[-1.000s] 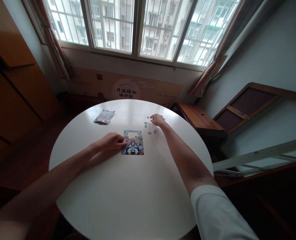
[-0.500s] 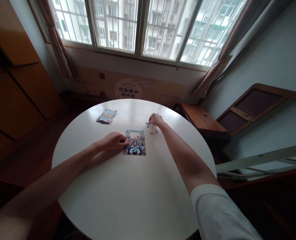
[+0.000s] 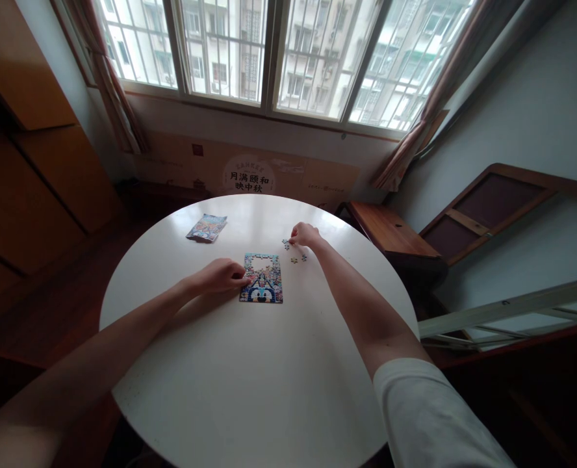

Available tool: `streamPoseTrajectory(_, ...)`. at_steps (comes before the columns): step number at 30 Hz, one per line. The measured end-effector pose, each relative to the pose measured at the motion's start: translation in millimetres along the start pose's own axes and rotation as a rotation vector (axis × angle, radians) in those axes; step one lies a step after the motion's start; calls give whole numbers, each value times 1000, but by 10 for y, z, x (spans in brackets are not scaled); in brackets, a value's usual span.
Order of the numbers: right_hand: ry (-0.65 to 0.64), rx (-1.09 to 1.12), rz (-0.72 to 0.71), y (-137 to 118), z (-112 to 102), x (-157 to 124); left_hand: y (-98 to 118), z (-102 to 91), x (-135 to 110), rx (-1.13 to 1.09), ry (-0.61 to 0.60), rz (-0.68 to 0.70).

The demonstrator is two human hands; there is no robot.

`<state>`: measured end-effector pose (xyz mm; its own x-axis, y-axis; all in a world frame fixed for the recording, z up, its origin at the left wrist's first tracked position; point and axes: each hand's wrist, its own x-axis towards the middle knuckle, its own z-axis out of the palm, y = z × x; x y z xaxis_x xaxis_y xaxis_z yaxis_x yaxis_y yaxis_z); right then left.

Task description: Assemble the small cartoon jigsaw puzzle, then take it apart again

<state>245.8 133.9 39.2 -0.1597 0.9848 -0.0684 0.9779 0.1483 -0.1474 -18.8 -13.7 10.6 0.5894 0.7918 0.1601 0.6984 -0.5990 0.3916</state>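
A small colourful jigsaw puzzle (image 3: pixel 262 279) lies flat in the middle of the round white table (image 3: pixel 249 364), with a white gap in its upper part. My left hand (image 3: pixel 220 276) rests closed at the puzzle's left edge, fingertips touching it. My right hand (image 3: pixel 304 234) is curled over a few loose puzzle pieces (image 3: pixel 295 259) just right of the puzzle. Its fingers are pinched together, and what they hold is too small to make out.
A printed packet (image 3: pixel 206 228) lies on the far left part of the table. A wooden bench (image 3: pixel 390 237) stands to the right, a printed cardboard box (image 3: pixel 249 174) beneath the barred window, and wooden cabinets (image 3: pixel 20 162) along the left wall.
My right hand has drawn slightly closer among the loose pieces. My left hand has stayed at the puzzle's left edge. The view shifted a little.
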Motion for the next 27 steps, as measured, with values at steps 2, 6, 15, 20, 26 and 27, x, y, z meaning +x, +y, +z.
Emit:
streamPoseTrajectory(2,-4,6,13,12,-3,-8,-18,4,1,6,6,9)
streamPoseTrajectory(6,-31,49,-3,58,-35,-18,-39,3,-4,16,13,27)
streamPoseTrajectory(15,-161,155,-64,114,-134,-24,-15,-36,-17,1,-7,9)
streamPoseTrajectory(20,-158,215,1,138,-106,-39,-19,-54,-14,-10,1,17)
streamPoseTrajectory(26,-103,354,27,108,-124,-115,-44,-65,-4,10,-19,-10)
streamPoseTrajectory(27,-74,382,7,72,-133,-148,-41,-60,-5,14,-18,-13)
